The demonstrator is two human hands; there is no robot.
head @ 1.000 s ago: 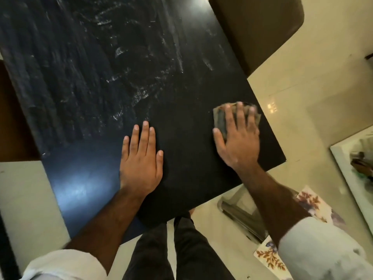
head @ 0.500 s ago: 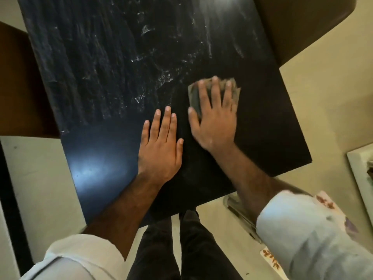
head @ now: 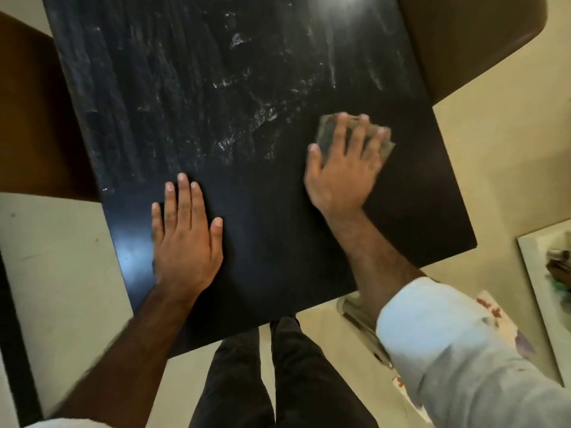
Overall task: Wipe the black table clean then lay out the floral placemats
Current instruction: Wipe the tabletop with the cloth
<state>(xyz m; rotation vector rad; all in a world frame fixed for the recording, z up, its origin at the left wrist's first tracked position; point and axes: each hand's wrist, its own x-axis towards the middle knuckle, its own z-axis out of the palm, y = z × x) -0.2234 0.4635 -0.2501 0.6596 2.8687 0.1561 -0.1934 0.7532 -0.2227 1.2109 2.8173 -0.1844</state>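
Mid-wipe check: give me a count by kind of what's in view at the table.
Hands: 2, left hand flat on the black table, right hand pressing the cloth
Black table: 1
Cloth: 1
Brown chairs: 2
Floral placemat: 1 seen, on the floor, partly behind the sleeve
Total: 7

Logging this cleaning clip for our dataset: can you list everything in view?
table: one, black, centre, whitish streaks on far half
cloth: one, grey-green, on table under right hand
chair: one, brown, at table's left edge
second chair: one, brown, at far right corner
floral placemat: count unclear, white with reddish leaves, on floor, mostly hidden behind right sleeve
metal piece: one, grey, on floor below table's near edge
white-rimmed surface: one, right edge, contents blurred
left hand: one, flat on table
right hand: one, fingers straight, pressing cloth
trousers: dark, bottom centre
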